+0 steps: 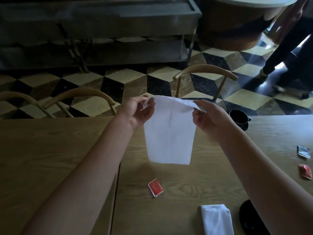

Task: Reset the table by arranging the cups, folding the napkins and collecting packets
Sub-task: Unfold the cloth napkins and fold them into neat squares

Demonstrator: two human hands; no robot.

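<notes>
napkin (170,133): thin white paper, matt, creased | table (50,150): grained wood, matt | packet (155,187): glossy red foil | floor (118,82): polished stone tiles

ok so counting what's here: two white napkins, one held up in the air (169,133) and one folded near the table's front edge (216,217). Three packets total, two red (one mid-table (155,187), one at the right edge (305,171)) plus one silvery one (303,151). One black cup (238,117). Three chairs: (205,70), (81,97), (17,97). Two hands, left (140,111) and right (210,117)
</notes>
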